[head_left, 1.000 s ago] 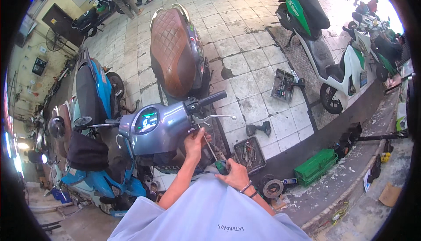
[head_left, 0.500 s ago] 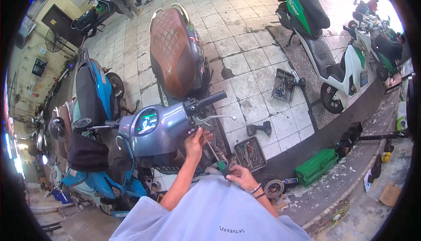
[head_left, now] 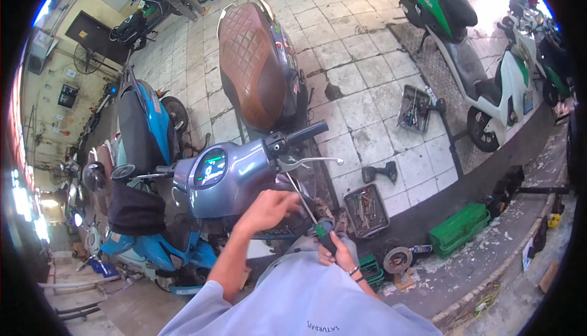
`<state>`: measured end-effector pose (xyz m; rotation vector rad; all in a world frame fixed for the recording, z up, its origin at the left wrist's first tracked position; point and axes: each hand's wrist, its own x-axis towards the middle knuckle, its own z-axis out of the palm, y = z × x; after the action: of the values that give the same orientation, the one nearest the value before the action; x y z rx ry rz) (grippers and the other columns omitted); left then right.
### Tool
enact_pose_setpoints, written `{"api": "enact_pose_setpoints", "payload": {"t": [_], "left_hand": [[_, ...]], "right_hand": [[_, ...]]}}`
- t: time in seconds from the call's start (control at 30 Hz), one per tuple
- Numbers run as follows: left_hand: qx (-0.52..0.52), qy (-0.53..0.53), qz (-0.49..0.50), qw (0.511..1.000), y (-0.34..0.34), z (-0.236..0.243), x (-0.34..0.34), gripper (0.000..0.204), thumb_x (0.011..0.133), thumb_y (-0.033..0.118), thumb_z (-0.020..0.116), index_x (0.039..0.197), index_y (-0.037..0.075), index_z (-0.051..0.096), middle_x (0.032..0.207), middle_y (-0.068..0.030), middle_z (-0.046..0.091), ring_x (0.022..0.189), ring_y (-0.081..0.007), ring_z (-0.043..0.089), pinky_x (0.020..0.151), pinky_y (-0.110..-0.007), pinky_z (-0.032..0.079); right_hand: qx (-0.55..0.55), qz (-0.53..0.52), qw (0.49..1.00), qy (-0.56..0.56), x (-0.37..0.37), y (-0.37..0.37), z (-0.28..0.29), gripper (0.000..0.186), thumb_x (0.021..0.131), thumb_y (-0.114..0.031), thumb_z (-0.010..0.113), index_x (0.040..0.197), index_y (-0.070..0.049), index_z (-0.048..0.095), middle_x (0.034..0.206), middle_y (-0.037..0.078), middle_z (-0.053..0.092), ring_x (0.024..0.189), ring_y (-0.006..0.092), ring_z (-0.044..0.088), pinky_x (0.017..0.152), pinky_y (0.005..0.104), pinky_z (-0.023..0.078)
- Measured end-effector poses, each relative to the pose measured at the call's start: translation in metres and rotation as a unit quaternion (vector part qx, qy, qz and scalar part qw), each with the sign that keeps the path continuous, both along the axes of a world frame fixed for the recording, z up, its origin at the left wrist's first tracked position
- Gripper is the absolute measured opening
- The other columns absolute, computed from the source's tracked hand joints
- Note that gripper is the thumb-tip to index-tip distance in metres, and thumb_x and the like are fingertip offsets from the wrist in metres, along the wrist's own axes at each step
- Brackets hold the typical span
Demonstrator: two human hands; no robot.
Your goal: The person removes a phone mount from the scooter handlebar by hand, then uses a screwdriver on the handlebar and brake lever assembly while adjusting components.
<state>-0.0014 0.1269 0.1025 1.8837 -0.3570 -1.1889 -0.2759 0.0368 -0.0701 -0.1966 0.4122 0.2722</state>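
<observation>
My right hand (head_left: 340, 253) is closed around the green and black handle of a screwdriver (head_left: 324, 236), low in front of my shirt. Its long shaft slants up and left toward the brake lever (head_left: 310, 160) on the right side of a grey-blue scooter's handlebar. Where the tip ends, under the lever, is hard to make out. My left hand (head_left: 268, 210) hovers below the scooter's front cover (head_left: 239, 180), left of the shaft, its fingers loosely bent and somewhat blurred. I see nothing held in it. The round display (head_left: 211, 168) on the cover is lit.
A tray of tools (head_left: 367, 210) and a cordless drill (head_left: 380, 172) lie on the tiles to the right, with another tool tray (head_left: 414, 108) beyond. A green toolbox (head_left: 458, 229) sits near the step. A blue scooter (head_left: 147, 122) stands left; a white-green one (head_left: 507, 85) stands right.
My left hand has come away from beneath the brake lever and moved down toward me. My right hand still grips the screwdriver, its handle now tilted differently. The whole view has shifted slightly.
</observation>
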Motion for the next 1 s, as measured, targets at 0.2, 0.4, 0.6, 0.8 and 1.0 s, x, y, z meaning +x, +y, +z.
{"api": "enact_pose_setpoints", "payload": {"t": [0.2,0.4,0.6,0.8,1.0], "left_hand": [[-0.045,-0.257,-0.057,0.964,-0.058,0.084,0.074,0.037,0.099,0.024,0.069,0.128,0.001,0.069,0.107,-0.0140,0.078,0.101,-0.0182,0.072,0.087,-0.034,0.055],[0.058,-0.390,-0.363,0.844,-0.065,0.030,0.150,0.077,0.082,0.042,0.084,0.143,0.002,0.057,0.133,-0.0240,0.066,0.126,-0.0363,0.063,0.104,-0.044,0.050],[0.161,-0.331,-0.318,0.874,-0.060,0.023,0.135,0.074,0.081,0.044,0.084,0.139,0.004,0.062,0.112,-0.0195,0.075,0.106,-0.0340,0.070,0.095,-0.043,0.052],[0.071,-0.234,-0.300,0.922,-0.060,0.022,0.156,0.071,0.085,0.047,0.078,0.141,0.007,0.062,0.113,-0.0203,0.075,0.108,-0.0336,0.070,0.098,-0.042,0.051],[0.112,-0.223,-0.285,0.925,-0.062,0.021,0.156,0.064,0.084,0.046,0.078,0.134,0.006,0.069,0.105,-0.0188,0.076,0.098,-0.0288,0.071,0.091,-0.039,0.053]], "right_hand": [[-0.029,-0.053,0.995,0.083,0.000,0.004,0.008,0.061,0.109,-0.054,0.043,0.126,0.001,0.063,0.068,0.003,0.059,0.048,0.0090,0.043,0.049,0.0285,0.040],[0.045,-0.113,0.984,0.131,0.014,0.013,0.033,0.051,0.110,-0.052,0.042,0.102,-0.006,0.063,0.075,0.011,0.064,0.050,0.0150,0.044,0.053,0.0341,0.041],[0.027,-0.111,0.987,0.113,0.005,0.027,0.012,0.053,0.109,-0.051,0.043,0.103,-0.002,0.063,0.076,0.011,0.063,0.052,0.0141,0.044,0.054,0.0327,0.040],[0.106,-0.102,0.979,0.143,0.013,0.024,0.027,0.060,0.107,-0.056,0.044,0.096,-0.001,0.065,0.062,0.006,0.052,0.043,0.0126,0.035,0.045,0.0302,0.033],[0.026,-0.079,0.990,0.113,0.016,0.019,0.029,0.053,0.108,-0.052,0.045,0.102,-0.003,0.062,0.061,0.004,0.049,0.045,0.0109,0.035,0.044,0.0283,0.030]]}}
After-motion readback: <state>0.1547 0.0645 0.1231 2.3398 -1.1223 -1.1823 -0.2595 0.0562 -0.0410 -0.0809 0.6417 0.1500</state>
